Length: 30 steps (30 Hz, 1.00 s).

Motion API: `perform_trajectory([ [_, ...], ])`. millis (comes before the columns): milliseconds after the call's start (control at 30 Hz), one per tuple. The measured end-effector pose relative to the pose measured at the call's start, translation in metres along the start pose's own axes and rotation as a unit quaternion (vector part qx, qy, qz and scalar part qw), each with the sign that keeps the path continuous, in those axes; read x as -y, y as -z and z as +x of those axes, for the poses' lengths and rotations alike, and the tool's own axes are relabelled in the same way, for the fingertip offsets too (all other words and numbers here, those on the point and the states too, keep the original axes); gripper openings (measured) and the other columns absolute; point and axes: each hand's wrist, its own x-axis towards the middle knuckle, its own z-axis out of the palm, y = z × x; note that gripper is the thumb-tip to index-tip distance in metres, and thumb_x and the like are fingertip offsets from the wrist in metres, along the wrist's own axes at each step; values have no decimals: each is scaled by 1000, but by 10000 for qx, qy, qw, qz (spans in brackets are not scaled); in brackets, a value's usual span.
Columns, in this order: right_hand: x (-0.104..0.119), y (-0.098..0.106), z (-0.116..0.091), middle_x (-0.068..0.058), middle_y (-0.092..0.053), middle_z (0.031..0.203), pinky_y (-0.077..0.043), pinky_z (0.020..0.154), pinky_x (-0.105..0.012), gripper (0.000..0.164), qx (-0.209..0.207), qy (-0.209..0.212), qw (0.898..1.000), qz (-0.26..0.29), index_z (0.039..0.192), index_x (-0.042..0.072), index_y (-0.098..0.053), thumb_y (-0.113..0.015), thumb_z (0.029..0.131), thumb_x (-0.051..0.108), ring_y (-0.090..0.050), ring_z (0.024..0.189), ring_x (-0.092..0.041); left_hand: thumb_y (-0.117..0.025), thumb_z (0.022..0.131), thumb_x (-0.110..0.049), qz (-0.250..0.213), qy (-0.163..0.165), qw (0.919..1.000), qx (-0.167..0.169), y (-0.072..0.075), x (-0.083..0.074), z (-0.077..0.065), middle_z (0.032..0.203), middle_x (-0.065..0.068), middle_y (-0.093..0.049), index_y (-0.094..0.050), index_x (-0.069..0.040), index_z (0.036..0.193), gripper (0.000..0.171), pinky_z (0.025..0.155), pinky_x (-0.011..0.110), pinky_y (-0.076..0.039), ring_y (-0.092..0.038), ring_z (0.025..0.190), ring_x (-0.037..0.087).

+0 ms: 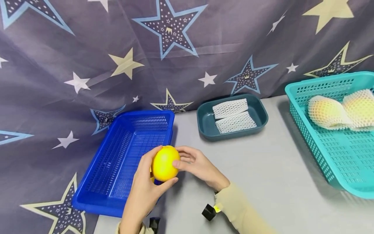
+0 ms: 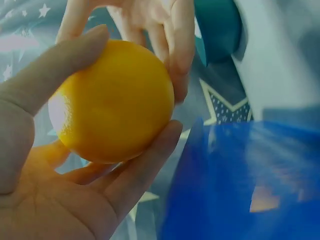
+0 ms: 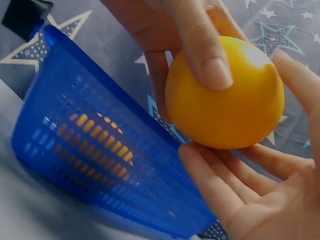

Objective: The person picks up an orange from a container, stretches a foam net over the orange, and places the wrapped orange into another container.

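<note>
A round, glossy yellow-orange fruit that looks like an orange (image 1: 166,163) is held up between both hands, over the right side of the blue basket (image 1: 100,208). My left hand (image 1: 145,185) grips it from the left, thumb on the near side and fingers round the far side. From the right, my right hand (image 1: 198,164) holds it too, thumb (image 1: 176,163) against its front and fingers bent around its other side. The right wrist view shows both sets of fingers meeting about the orange (image 3: 230,100). Through the basket's slots, another orange-coloured fruit (image 3: 100,145) shows.
A dark teal tray (image 1: 204,131) at the back holds two white foam net sleeves (image 1: 236,122). To the right stands a turquoise basket (image 1: 309,143) with fruits in foam nets (image 1: 328,112). A star-patterned cloth (image 1: 190,74) hangs behind the grey-white table (image 1: 263,169).
</note>
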Motion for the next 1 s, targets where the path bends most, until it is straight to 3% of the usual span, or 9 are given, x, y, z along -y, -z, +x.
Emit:
perform_trajectory([
  [233, 1, 13, -1, -2, -55, 124, -44, 93, -38, 48, -292, 251, 9984, -421, 125, 19, -55, -73, 80, 19, -54, 110, -22, -85, 64, -22, -150, -47, 9999, -28, -22, 0, 6, 136, 4, -38, -26, -21, 142, 98, 94, 46, -38, -42, 117, 19],
  [433, 4, 27, -3, -3, -53, 124, -47, 90, -37, 51, -370, 273, 9972, -594, 126, 18, -54, -73, 79, 19, -53, 110, -23, -81, 69, -32, -512, 41, 9987, -12, -38, -2, 16, 137, 0, -37, -26, -21, 142, 92, 93, 46, -39, -43, 114, 18],
  [700, 38, 35, -16, -2, -51, 127, -47, 90, -39, 53, -550, 296, 9932, -980, 129, 11, -51, -71, 80, 9, -50, 113, -25, -78, 72, -36, -838, -64, 9963, 175, -55, -8, 32, 132, 1, -42, -28, -17, 140, 87, 91, 42, -42, -46, 109, 18],
  [1000, 56, 56, -31, -1, -52, 124, -48, 88, -38, 58, -746, 208, 9752, -2075, 130, 9, -49, -74, 78, 12, -52, 108, -25, -79, 72, -27, -1266, -128, 9904, 541, -78, -18, 47, 130, 3, -41, -29, -14, 139, 85, 89, 40, -43, -46, 106, 18],
])
